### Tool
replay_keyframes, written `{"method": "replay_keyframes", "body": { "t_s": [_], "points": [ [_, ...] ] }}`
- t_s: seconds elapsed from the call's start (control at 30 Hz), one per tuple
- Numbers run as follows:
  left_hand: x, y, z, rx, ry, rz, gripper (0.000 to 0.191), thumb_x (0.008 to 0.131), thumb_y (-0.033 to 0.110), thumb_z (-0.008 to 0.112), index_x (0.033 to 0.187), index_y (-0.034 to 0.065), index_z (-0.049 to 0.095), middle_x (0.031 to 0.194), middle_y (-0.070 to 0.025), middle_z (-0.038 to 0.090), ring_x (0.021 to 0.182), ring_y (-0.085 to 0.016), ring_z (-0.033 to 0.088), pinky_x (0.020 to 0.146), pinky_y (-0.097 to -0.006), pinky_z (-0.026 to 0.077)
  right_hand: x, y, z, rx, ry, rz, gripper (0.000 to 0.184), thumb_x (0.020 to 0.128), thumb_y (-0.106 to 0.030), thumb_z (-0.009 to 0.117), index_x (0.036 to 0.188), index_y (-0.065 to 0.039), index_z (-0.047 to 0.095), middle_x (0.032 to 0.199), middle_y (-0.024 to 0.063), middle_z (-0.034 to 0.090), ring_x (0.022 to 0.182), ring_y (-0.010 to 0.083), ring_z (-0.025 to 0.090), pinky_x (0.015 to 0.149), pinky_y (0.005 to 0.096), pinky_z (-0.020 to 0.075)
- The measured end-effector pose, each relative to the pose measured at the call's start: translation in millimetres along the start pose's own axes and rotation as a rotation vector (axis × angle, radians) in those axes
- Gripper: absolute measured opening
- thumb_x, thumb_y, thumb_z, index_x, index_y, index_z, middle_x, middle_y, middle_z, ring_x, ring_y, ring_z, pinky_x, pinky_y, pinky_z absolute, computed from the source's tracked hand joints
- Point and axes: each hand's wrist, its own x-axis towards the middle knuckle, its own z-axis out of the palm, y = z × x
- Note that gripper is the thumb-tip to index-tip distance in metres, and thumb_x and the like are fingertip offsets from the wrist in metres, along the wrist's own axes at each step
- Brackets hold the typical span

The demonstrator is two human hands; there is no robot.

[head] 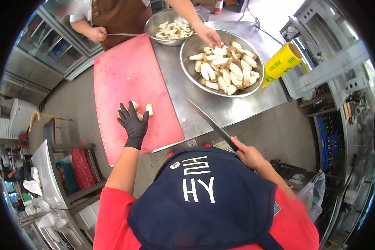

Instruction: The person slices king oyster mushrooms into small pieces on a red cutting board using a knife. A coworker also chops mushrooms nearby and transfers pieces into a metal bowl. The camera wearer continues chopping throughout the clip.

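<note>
My left hand, in a black glove, lies with fingers spread on a red cutting board. Under and beside its fingers are pale mushroom pieces, partly hidden. My bare right hand grips the handle of a long kitchen knife, its blade reaching over the steel table's near edge. Whole king oyster mushrooms fill a large steel bowl right of the board. Behind it, a second steel bowl holds cut mushroom pieces.
Across the steel table, a co-worker's hand reaches over the large bowl; the other hand holds a knife at the board's far edge. A yellow cling wrap roll stands at the right. Shelving lies further right.
</note>
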Motion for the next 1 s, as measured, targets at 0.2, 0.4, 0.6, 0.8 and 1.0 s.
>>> {"method": "replay_keyframes", "body": {
  "t_s": [0.2,0.4,0.6,0.8,1.0],
  "points": [
    [72.8,152.1,-13.6,-0.372,0.074,0.608,0.067,0.089,0.026,0.072,0.148,0.002,0.052,0.15,-0.026,0.049,0.137,-0.043,0.046,0.115,-0.0505,0.037,-44.5,36.5,-3.4,0.04,0.045,0.091,0.068,0.098,-0.011,0.06,0.159,-0.036,0.04,0.101,0.0293,0.07,0.092,0.0459,0.069,0.085,0.0483,0.0544],
    [112.5,318.7,2.5,-0.314,-0.023,1.019,0.059,0.086,0.01,0.066,0.144,0.0118,0.055,0.142,-0.0218,0.056,0.119,-0.038,0.062,0.101,-0.0492,0.049,-71.8,56.1,1.9,0.074,0.044,0.174,0.069,0.098,-0.01,0.061,0.158,-0.036,0.041,0.101,0.0294,0.07,0.092,0.0462,0.07,0.083,0.0483,0.0543],
    [125.2,353.0,8.1,-0.199,-0.152,0.858,0.028,0.086,0.01,0.062,0.114,0.0104,0.068,0.107,-0.0172,0.067,0.09,-0.036,0.07,0.079,-0.0495,0.055,-76.8,59.8,-2.7,0.089,0.083,0.186,0.069,0.097,-0.009,0.062,0.157,-0.037,0.042,0.099,0.0297,0.07,0.092,0.0461,0.069,0.084,0.0482,0.0542],
    [71.8,242.7,-39.5,-0.399,-0.293,0.498,0.034,0.088,0.041,0.069,0.099,0.0089,0.071,0.087,-0.0168,0.071,0.082,-0.036,0.07,0.073,-0.0482,0.055,-59.3,54.3,-10.3,0.106,0.096,0.135,0.07,0.096,-0.006,0.062,0.157,-0.035,0.043,0.106,0.0297,0.07,0.098,0.0463,0.069,0.086,0.0469,0.0548],
    [-31.5,58.3,-85.3,-0.376,-0.237,0.036,0.039,0.087,0.043,0.077,0.097,0.0062,0.07,0.078,-0.0136,0.07,0.072,-0.031,0.069,0.065,-0.0428,0.053,1.4,27.6,-20.9,0.023,-0.059,-0.01,0.072,0.096,-0.002,0.062,0.157,-0.037,0.043,0.116,0.0261,0.071,0.104,0.0454,0.069,0.089,0.046,0.0554]
  ]
}}
